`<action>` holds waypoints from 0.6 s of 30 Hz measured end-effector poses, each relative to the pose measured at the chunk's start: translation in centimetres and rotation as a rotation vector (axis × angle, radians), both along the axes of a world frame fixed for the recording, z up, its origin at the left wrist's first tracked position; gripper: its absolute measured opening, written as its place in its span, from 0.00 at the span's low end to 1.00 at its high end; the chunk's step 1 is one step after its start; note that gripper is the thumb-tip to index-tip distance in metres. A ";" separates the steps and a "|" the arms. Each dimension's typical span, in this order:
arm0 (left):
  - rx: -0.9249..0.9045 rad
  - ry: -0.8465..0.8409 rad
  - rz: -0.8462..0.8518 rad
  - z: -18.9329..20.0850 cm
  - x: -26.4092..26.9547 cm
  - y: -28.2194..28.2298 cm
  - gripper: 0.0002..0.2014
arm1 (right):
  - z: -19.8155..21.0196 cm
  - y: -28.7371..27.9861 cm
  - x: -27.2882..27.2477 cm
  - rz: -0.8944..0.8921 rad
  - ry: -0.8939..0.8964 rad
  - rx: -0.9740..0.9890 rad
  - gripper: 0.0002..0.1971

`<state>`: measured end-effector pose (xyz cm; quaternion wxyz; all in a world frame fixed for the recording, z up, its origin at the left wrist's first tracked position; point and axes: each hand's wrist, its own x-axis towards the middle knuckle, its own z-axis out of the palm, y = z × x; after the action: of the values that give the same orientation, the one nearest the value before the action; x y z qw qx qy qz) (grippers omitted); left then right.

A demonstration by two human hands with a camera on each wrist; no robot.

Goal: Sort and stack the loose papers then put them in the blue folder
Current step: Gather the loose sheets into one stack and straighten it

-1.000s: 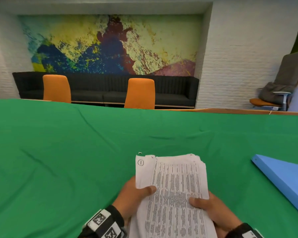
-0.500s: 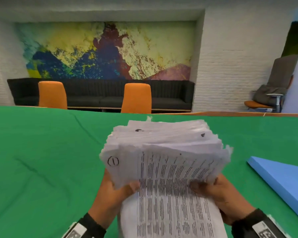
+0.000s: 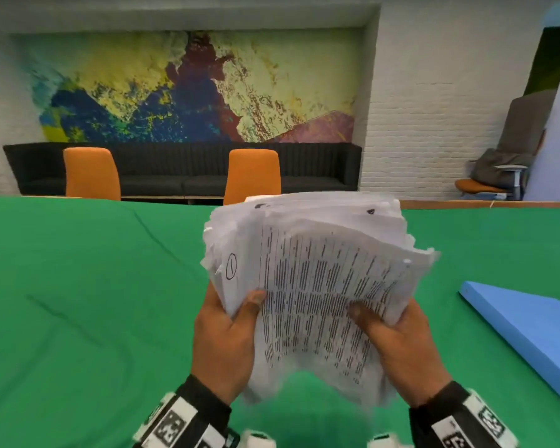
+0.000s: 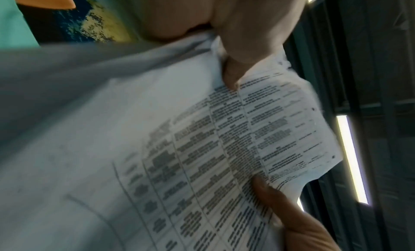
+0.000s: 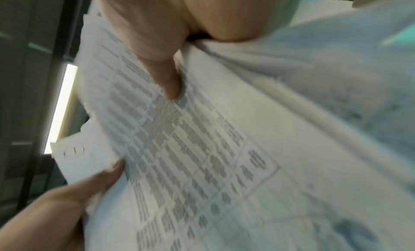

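Now lifted clear of the green table [image 3: 78,302], the papers [image 3: 314,286] fan upright, higher than a second ago, left hand [image 3: 223,344] and right hand [image 3: 398,347] gripping their lower edges, thumbs pressed on top; the blue folder [image 3: 530,328] lies closed at right.

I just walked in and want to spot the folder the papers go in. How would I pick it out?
Start at the big table under the green cloth. At its right edge, right of the paper stack that both hands hold, lies the blue folder, flat and closed. It is the only blue thing on the cloth.
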<state>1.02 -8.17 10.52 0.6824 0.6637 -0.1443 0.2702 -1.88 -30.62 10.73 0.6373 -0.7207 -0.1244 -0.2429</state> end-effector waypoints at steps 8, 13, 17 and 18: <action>0.048 0.178 -0.149 -3.6 0.1 1.7 0.37 | -3.8 0.7 -0.6 -0.006 0.154 0.001 0.29; 0.017 0.176 -0.204 -4.0 -0.1 2.2 0.38 | -2.9 -1.0 -0.5 0.065 0.129 0.229 0.22; 0.155 0.055 -0.030 -3.0 -1.0 -0.4 0.28 | -1.5 1.1 -0.9 0.022 0.015 0.146 0.24; 0.154 0.026 -0.030 -2.7 -1.2 -0.7 0.28 | -1.3 1.3 -1.1 0.032 0.001 0.111 0.28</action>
<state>-0.15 -8.84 7.87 0.6352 0.7155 -0.1657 0.2391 -2.95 -29.30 9.41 0.6802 -0.6822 -0.1221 -0.2390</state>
